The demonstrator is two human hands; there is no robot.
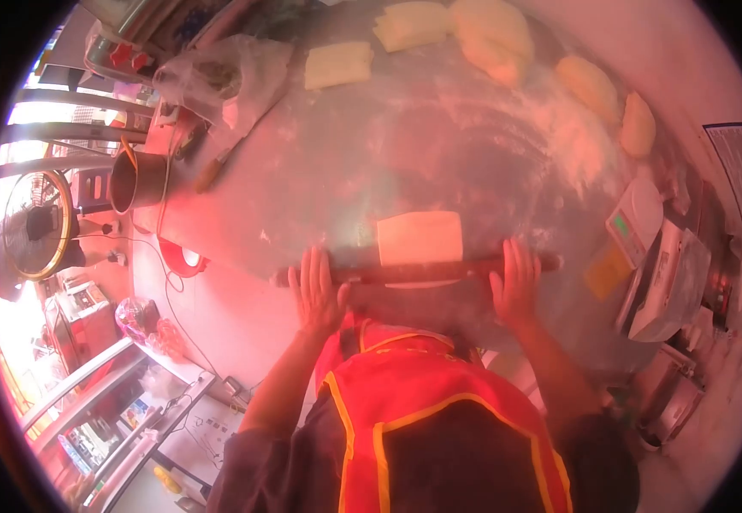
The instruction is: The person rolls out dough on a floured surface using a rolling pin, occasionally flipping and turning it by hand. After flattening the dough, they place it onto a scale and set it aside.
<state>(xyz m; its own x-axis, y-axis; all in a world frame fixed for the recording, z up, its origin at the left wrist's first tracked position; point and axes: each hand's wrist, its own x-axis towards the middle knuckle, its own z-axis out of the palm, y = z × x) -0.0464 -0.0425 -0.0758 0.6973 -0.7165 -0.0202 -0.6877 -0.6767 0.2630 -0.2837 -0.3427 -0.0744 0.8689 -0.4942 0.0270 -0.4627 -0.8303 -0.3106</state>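
A flat rectangular sheet of dough (420, 237) lies on the floured worktop (302, 184) in front of me. Across its near part rests a wooden rolling pin (413, 273), with a thin strip of dough showing on my side of it. My left hand (315, 289) lies flat over the pin's left end, fingers stretched forward. Over the right end, my right hand (515, 280) rests the same way, its thumb apart from the fingers. Neither hand wraps around the pin; the palms' undersides are hidden.
Folded dough sheets (337, 66) and larger dough lumps (492, 38) lie along the far edge, near scattered flour (580, 141). At the right stands a scale (636, 218) beside a yellow scraper-like piece (608, 272). A knife (210, 175), plastic bag (251, 77) and pot (138, 181) are at the left.
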